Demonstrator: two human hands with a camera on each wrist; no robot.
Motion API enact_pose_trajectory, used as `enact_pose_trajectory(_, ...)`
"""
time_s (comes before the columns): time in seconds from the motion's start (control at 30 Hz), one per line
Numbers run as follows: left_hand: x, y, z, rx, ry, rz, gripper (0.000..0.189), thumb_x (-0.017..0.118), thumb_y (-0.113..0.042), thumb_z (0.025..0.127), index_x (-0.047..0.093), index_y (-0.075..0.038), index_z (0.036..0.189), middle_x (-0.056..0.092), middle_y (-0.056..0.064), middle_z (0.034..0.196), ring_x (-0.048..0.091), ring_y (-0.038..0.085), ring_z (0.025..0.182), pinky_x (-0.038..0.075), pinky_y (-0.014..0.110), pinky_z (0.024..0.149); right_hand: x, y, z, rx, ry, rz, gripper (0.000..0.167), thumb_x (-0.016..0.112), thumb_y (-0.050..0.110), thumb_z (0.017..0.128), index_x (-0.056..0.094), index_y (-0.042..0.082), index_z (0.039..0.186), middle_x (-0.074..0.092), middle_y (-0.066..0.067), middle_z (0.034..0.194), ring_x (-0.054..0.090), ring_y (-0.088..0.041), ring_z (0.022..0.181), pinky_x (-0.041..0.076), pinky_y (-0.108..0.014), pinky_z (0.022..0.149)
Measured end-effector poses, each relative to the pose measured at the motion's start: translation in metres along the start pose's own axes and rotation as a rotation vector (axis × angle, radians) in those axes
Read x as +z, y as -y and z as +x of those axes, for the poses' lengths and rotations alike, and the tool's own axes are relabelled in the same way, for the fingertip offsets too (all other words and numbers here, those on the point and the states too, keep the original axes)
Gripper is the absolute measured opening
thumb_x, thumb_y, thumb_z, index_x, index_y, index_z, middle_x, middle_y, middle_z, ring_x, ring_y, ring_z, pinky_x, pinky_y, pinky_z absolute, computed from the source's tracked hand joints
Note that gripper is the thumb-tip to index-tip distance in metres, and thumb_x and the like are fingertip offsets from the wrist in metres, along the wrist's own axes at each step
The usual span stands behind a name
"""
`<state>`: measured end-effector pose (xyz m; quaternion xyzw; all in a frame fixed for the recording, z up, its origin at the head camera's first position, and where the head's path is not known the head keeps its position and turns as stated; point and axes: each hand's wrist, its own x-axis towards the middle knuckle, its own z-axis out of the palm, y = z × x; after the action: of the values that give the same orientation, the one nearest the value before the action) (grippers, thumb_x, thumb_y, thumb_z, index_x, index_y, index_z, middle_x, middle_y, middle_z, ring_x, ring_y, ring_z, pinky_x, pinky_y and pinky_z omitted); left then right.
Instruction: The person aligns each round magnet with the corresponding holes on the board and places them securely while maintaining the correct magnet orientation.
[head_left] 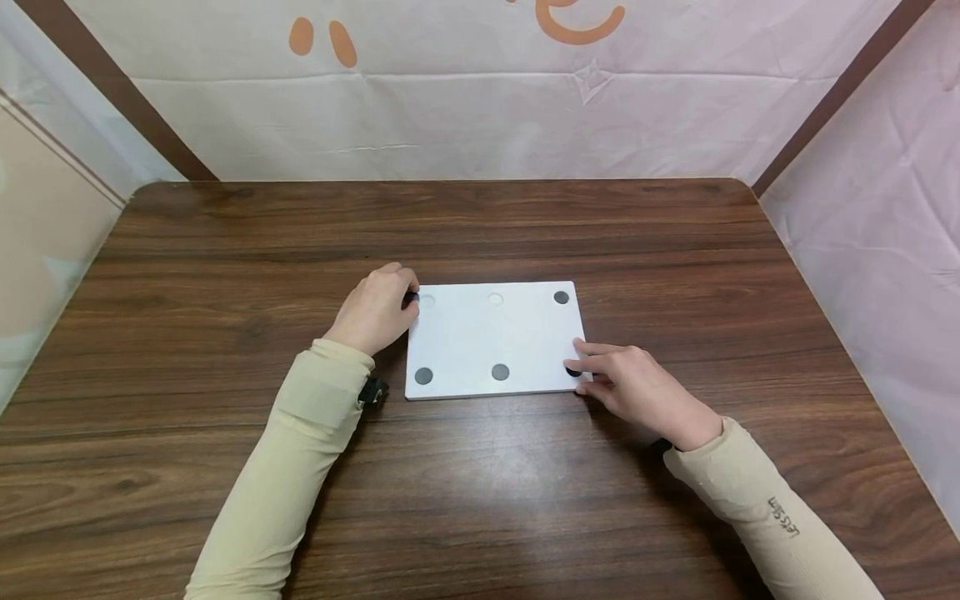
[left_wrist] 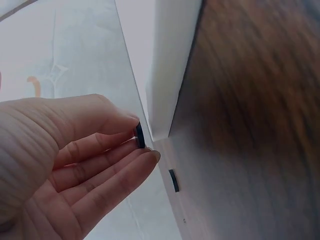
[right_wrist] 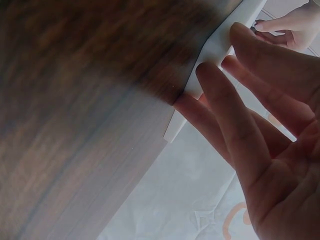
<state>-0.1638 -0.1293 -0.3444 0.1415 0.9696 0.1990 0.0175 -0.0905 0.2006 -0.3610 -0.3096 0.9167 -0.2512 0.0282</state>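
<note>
A white rectangular board [head_left: 480, 337] lies on the table. Its top-left recess [head_left: 427, 301] and top-middle recess [head_left: 495, 298] are bare. Dark discs fill the top-right spot [head_left: 562, 297], the bottom-left [head_left: 423, 376] and the bottom-middle [head_left: 500, 372]. At the board's top-left corner, my left hand [head_left: 377, 310] pinches a small black disc [left_wrist: 140, 135] between thumb and fingers. My right hand [head_left: 637, 387] rests its extended fingers along the board's right edge, partly covering the bottom-right disc [head_left: 573, 372].
Another thin black piece [left_wrist: 174, 180] lies on the table past the board's corner in the left wrist view. The wood-grain table [head_left: 480, 517] surrounds the board. Behind it hangs a pale printed sheet [head_left: 465, 117], with more sheeting at both sides.
</note>
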Motion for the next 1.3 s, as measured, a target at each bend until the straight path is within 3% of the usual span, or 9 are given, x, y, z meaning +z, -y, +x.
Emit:
enact_pose_trajectory(0.43,0.005,-0.007,0.005,0.037,0.024,-0.004,0.016,0.057,-0.002,0.089,0.066,0.004,0.1,0.062,0.017,0.102,0.061,0.031,0.085,0.05,0.042,0.076,0.0,0.0,-0.001,0.005,-0.005,-0.01,0.028,0.073,0.004,0.082,0.072,0.002,0.11,0.061,-0.025,0.123,0.071,-0.02,0.076,0.046,-0.019,0.056)
enact_pose_trajectory(0.77,0.007,-0.01,0.005,0.051,0.027,0.031,0.017,0.058,-0.002,0.089,0.069,0.003,0.101,0.064,0.016,0.102,0.064,0.031,0.091,0.052,0.044,0.077,0.001,-0.001,-0.002,-0.002,-0.009,0.005,0.029,0.074,0.002,0.082,0.072,0.001,0.111,0.061,-0.025,0.123,0.072,-0.019,0.078,0.046,-0.018,0.056)
enact_pose_trajectory(1.3,0.01,-0.012,0.005,0.067,0.018,-0.014,0.014,0.059,0.0,0.09,0.07,0.004,0.099,0.064,0.015,0.101,0.063,0.031,0.094,0.051,0.042,0.083,-0.001,-0.001,-0.003,-0.006,-0.011,-0.013,0.029,0.074,0.003,0.082,0.072,0.002,0.11,0.061,-0.025,0.123,0.069,-0.015,0.067,0.046,-0.019,0.056)
